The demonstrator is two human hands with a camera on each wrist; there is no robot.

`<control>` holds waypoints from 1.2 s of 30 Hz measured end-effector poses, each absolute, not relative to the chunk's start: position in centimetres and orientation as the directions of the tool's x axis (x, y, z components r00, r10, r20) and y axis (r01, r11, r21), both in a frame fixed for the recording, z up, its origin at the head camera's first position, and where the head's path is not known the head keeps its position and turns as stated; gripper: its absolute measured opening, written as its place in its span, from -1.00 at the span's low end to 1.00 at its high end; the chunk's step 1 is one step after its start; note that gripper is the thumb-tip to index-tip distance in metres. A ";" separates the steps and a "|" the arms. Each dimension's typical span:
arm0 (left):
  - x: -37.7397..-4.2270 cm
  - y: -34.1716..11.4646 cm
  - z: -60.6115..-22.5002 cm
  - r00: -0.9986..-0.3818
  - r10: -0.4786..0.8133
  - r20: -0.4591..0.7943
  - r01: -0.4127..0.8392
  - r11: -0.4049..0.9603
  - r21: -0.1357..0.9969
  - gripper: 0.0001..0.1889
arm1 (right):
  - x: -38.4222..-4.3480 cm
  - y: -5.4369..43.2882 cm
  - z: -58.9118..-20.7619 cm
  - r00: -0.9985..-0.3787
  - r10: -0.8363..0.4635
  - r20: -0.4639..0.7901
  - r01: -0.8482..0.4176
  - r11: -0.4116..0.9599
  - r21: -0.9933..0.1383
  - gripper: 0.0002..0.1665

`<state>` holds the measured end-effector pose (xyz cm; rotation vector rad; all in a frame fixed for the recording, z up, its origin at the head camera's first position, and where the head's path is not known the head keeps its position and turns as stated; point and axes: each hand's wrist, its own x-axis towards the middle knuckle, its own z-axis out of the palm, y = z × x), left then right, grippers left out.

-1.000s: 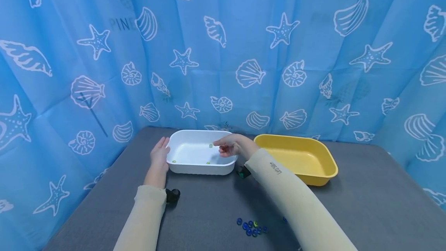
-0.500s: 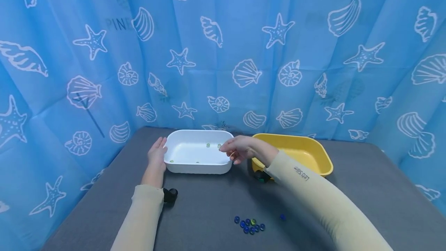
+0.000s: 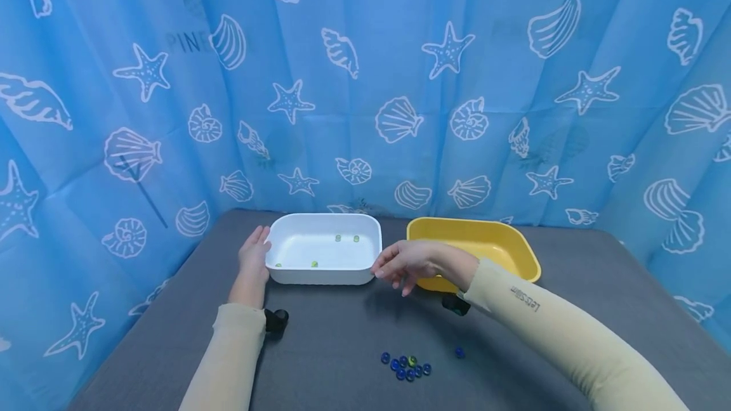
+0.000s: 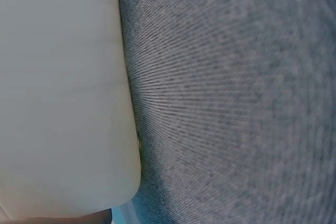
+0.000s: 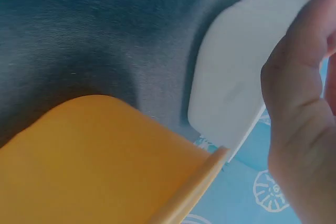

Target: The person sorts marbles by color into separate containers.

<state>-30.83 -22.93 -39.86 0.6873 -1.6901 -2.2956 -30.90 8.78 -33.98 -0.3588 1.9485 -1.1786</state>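
Note:
A white plastic basin (image 3: 320, 276) sits at the table's back left, with several small yellow-green marbles (image 3: 315, 264) on its floor. My left hand (image 3: 253, 256) rests against the basin's left end, fingers extended along the wall. Only a sliver of that hand shows in the left wrist view, below the basin's white side (image 4: 63, 93). At the basin's front right corner is my right hand (image 3: 412, 261), its fingers loosely bent and no marble visible in them. Nearer the front, several blue marbles (image 3: 395, 365) lie clustered with one yellow-green marble (image 3: 412, 361).
To the right stands a yellow basin (image 3: 530, 271), partly behind my right hand and wrist. A single blue marble (image 3: 459, 352) lies apart on the grey tablecloth (image 3: 331, 341). A blue curtain (image 3: 354, 81) with shell prints hangs behind the table.
My right hand has drawn back from over the white basin to its front right corner. One more yellow-green marble shows inside, and one has rolled leftward. The left hand keeps its place.

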 end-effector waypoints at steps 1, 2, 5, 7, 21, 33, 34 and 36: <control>-30.8 -22.9 -39.8 -0.868 -0.431 -0.245 -0.105 -0.322 0.941 -0.44 | -30.7 9.0 -34.0 -0.625 -0.602 -0.498 0.155 0.530 -0.834 -0.64; -30.7 -22.9 -39.8 -0.868 -0.431 -0.246 -0.107 -0.323 0.940 -0.45 | -30.5 9.2 -34.1 -0.620 -0.603 -0.501 0.150 0.536 -0.831 -0.64; -30.6 -22.9 -39.7 -0.869 -0.431 -0.244 -0.105 -0.321 0.941 -0.45 | -30.0 9.8 -34.3 -0.608 -0.611 -0.508 0.130 0.554 -0.822 -0.66; -30.6 -22.8 -39.6 -0.869 -0.431 -0.244 -0.105 -0.321 0.941 -0.45 | -29.6 10.3 -34.5 -0.597 -0.623 -0.506 0.103 0.566 -0.818 -0.68; -30.8 -23.0 -39.7 -0.862 -0.440 -0.252 -0.101 -0.338 0.936 -0.45 | -27.8 12.7 -36.6 -0.458 -0.680 -0.572 -0.011 0.648 -0.761 -0.86; -30.9 -23.2 -39.8 -0.869 -0.423 -0.256 -0.109 -0.341 0.934 -0.45 | -27.2 13.5 -38.6 -0.278 -0.810 -0.516 -0.174 0.571 -0.802 -0.78; -30.9 -23.2 -39.8 -0.870 -0.421 -0.256 -0.109 -0.343 0.933 -0.44 | -27.1 13.6 -38.7 -0.275 -0.817 -0.506 -0.186 0.562 -0.806 -0.78; -30.9 -23.3 -39.8 -0.871 -0.419 -0.257 -0.111 -0.342 0.933 -0.44 | -27.1 13.7 -38.9 -0.268 -0.833 -0.484 -0.225 0.543 -0.809 -0.78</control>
